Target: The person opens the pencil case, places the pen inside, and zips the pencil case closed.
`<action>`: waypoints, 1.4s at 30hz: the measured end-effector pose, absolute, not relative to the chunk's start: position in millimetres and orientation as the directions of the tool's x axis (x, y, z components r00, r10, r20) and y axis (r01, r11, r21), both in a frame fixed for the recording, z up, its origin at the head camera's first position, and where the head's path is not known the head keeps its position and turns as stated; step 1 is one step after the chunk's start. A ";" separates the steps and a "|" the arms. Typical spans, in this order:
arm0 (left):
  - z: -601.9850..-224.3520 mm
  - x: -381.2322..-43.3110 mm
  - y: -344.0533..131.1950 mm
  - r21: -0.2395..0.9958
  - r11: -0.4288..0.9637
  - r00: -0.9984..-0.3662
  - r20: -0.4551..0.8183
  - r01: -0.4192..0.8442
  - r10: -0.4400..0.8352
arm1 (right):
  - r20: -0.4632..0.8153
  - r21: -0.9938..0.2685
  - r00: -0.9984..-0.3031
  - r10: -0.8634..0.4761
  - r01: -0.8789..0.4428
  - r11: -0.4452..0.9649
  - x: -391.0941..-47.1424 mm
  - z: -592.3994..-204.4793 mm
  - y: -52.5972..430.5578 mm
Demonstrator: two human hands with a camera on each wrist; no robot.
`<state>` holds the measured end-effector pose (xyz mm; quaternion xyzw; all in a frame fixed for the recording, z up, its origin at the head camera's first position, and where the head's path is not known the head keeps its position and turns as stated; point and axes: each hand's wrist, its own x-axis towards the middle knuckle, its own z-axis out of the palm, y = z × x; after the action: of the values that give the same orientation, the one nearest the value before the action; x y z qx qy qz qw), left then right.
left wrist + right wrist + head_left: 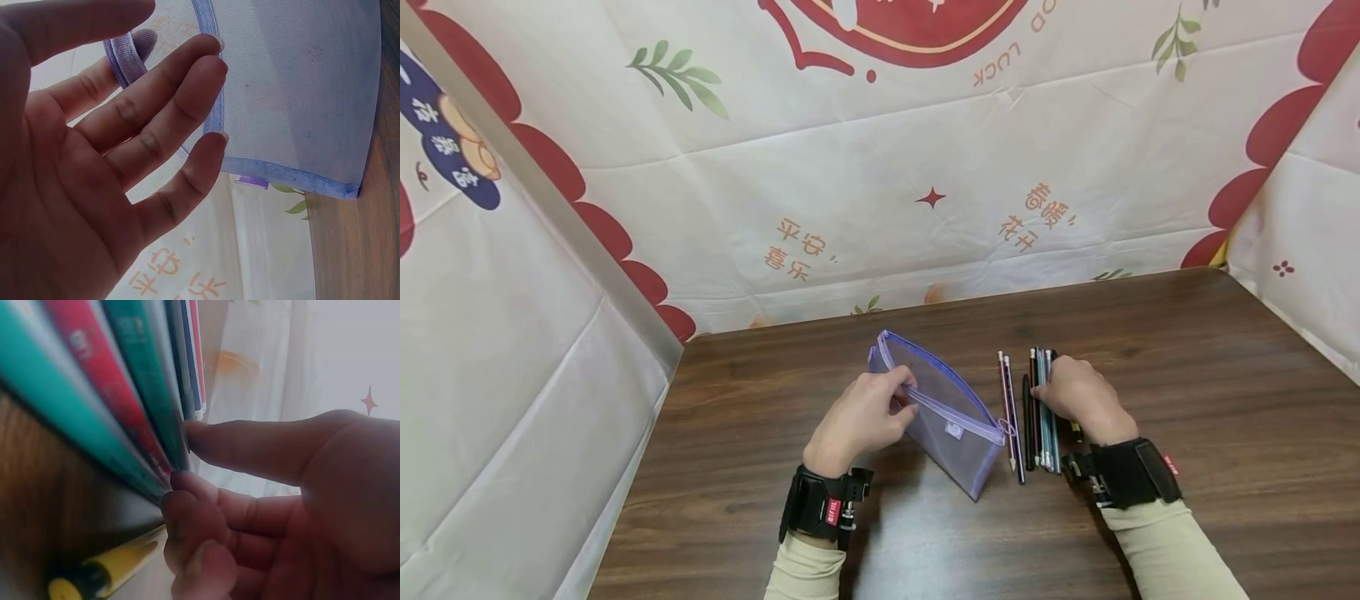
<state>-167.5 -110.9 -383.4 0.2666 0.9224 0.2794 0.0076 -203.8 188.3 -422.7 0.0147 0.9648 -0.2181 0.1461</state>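
Note:
My left hand pinches the zip edge of a translucent purple mesh pencil case. Its mouth gapes, and the case stands tilted on the table. In the left wrist view, the zip edge lies between thumb and index finger while the other fingers spread loosely. My right hand grips a bundle of pencils on the table, thumb on one side and curled fingers on the other. Green and red pencils show close up in the right wrist view. Exactly how many it holds is hidden.
Two pencils and a dark pen lie between the case and the bundle. A yellow and black pen-like item lies beside my right fingers. The brown wooden table meets printed white cloth at the back and sides.

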 end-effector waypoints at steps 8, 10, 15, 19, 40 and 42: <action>-385.3 -168.4 -111.9 0.528 0.693 -0.855 0.139 0.491 0.500 | -0.292 -0.405 -0.956 -0.031 0.094 0.910 -207.2 -425.1 185.4; -385.4 -168.8 -112.1 0.529 0.691 -0.853 0.140 0.493 0.502 | -0.289 -0.407 -0.957 -0.027 0.097 0.908 -207.7 -426.0 185.1; -384.6 -168.8 -111.8 0.526 0.689 -0.851 0.144 0.499 0.505 | -0.290 -0.403 -0.957 -0.018 0.105 0.909 -207.3 -425.2 184.2; -383.7 -168.3 -111.6 0.524 0.691 -0.851 0.140 0.497 0.506 | -0.280 -0.404 -0.960 -0.021 0.098 0.909 -206.7 -422.0 184.7; -383.0 -167.7 -113.1 0.520 0.703 -0.856 0.117 0.485 0.504 | -0.154 -0.485 -0.983 -0.098 -0.011 0.874 -198.7 -397.6 188.1; -382.7 -167.3 -112.6 0.521 0.704 -0.857 0.115 0.483 0.503 | -0.129 -0.486 -0.985 -0.112 -0.036 0.873 -197.0 -395.3 188.1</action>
<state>-167.3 -112.6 -382.7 0.2670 0.9229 0.2770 0.0179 -197.0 188.1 -395.3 -0.0382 0.9647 -0.2489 0.0765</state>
